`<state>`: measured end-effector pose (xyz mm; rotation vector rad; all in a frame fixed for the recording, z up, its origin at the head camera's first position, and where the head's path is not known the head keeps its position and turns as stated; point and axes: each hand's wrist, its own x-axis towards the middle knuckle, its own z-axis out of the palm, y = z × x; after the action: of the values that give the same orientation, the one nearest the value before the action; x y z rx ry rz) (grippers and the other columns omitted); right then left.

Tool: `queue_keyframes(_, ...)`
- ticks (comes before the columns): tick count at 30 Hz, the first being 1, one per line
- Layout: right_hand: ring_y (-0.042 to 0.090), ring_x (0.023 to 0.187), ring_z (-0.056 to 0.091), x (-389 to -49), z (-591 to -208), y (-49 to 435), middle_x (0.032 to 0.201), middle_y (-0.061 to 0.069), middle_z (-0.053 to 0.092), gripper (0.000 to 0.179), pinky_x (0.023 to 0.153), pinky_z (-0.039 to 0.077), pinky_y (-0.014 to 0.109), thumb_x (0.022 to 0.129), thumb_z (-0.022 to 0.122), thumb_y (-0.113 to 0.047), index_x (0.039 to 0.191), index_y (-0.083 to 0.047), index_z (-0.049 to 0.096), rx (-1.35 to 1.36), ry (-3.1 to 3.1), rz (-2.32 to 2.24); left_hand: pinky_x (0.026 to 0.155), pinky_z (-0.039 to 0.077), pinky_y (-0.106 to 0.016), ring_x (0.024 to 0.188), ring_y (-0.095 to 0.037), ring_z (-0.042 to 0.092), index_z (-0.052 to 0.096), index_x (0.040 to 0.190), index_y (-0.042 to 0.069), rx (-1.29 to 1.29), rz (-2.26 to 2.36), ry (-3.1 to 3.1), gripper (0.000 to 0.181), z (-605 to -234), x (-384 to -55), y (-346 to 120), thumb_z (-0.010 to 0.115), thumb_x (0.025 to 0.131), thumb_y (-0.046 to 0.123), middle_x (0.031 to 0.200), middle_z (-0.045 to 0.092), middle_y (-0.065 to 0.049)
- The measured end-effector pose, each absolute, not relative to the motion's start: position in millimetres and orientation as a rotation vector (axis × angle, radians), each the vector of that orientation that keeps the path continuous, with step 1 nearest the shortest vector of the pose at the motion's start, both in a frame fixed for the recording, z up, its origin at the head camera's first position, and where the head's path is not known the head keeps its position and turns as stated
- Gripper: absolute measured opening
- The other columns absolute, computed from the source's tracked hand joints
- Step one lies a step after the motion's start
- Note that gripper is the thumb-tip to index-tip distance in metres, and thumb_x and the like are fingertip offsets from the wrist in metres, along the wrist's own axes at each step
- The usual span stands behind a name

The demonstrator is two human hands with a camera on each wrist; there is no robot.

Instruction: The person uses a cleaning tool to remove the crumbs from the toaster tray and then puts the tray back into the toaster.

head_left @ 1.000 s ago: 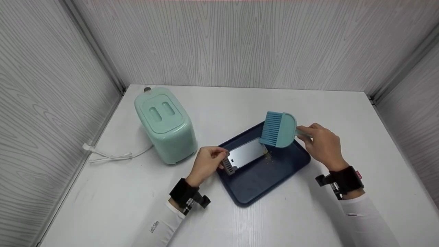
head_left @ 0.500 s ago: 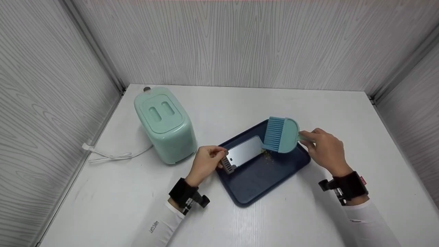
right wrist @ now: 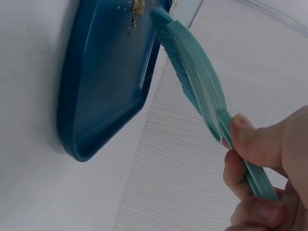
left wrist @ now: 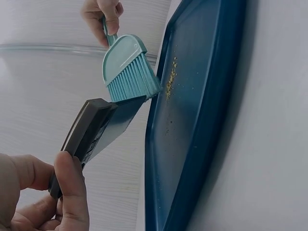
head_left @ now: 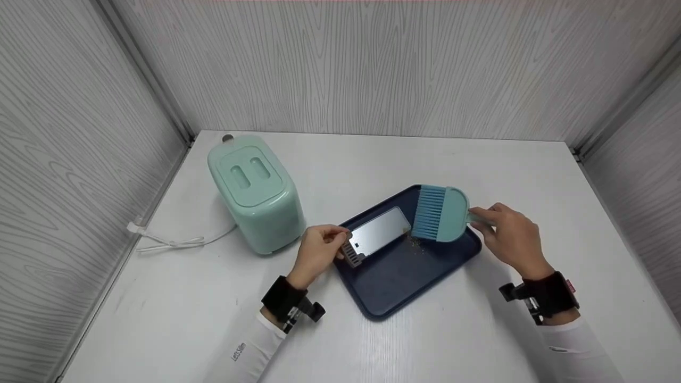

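Between thumb and fingers, my left hand (head_left: pixel 317 251) pinches the dark slotted end of a shiny metal crumb tray (head_left: pixel 380 232). The crumb tray is held over a navy blue serving tray (head_left: pixel 391 290), its far end sloping down. My right hand (head_left: pixel 511 234) grips the thin handle of a mint-green brush (head_left: pixel 452 215) with blue bristles. In the left wrist view, the bristle tips (left wrist: pixel 153 91) are right by the crumb tray's far edge; whether they touch is hard to tell. Yellowish crumbs (left wrist: pixel 172 77) lie scattered in the serving tray below.
To the left stands a mint-green toaster (head_left: pixel 258 191) with a lid over its top. Its white cord (head_left: pixel 175 243) lies bundled on the table at the far left. Grey wood-patterned panels (head_left: pixel 367 69) enclose the white table at the back and sides.
The brush has moved right and toward me, off the crumb tray's surface to its far edge. The crumb tray has shifted slightly away and to the left. The left hand has barely moved.
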<state>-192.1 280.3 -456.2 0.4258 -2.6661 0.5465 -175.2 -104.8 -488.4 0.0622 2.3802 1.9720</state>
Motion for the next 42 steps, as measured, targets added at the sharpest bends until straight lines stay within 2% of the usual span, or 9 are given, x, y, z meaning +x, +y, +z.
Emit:
queue_keyframes(10,0.023,0.069,0.064,-187,-447,284,0.09,0.013,0.076,0.027,0.053,0.039,0.023,0.09,0.082,-0.008,0.117,-0.008,0.081,0.419,-2.641,0.614,0.056,0.056,-0.021,0.059,-0.006,0.06,0.076,0.11,-0.009,0.039,1.97,2.391,0.019,-489,-176,-104,0.062,0.101,0.001,0.106,0.078,-0.024)
queue_keyframes(19,0.021,0.069,0.064,-187,-438,273,0.086,0.011,0.074,0.028,0.055,0.04,0.023,0.088,0.083,-0.004,0.115,-0.007,0.082,0.489,-2.579,0.64,0.056,0.055,-0.02,0.058,-0.006,0.06,0.077,0.11,-0.008,0.045,1.961,2.399,0.019,-491,-177,-103,0.063,0.101,0.0,0.104,0.078,-0.024)
queue_keyframes(29,0.012,0.064,0.051,-189,-430,245,0.084,0.009,0.071,0.029,0.054,0.035,0.022,0.086,0.084,-0.004,0.115,-0.007,0.082,0.612,-2.546,0.661,0.058,0.058,-0.023,0.062,-0.006,0.061,0.076,0.111,-0.008,0.05,1.952,2.383,0.019,-490,-175,-103,0.062,0.102,0.001,0.107,0.078,-0.023)
queue_keyframes(35,0.008,0.062,0.044,-188,-430,232,0.084,0.006,0.07,0.03,0.055,0.033,0.021,0.086,0.085,-0.008,0.116,-0.01,0.082,0.659,-2.578,0.694,0.057,0.055,-0.019,0.061,-0.006,0.061,0.077,0.111,-0.008,0.054,1.975,2.377,0.019,-490,-176,-101,0.063,0.102,0.0,0.107,0.078,-0.024)
queue_keyframes(42,0.006,0.062,0.044,-185,-436,224,0.08,0.003,0.066,0.031,0.054,0.034,0.02,0.085,0.086,-0.006,0.116,-0.012,0.083,0.703,-2.582,0.717,0.057,0.058,-0.023,0.06,-0.006,0.06,0.076,0.111,-0.008,0.063,1.962,2.391,0.019,-490,-176,-101,0.063,0.102,0.002,0.106,0.078,-0.025)
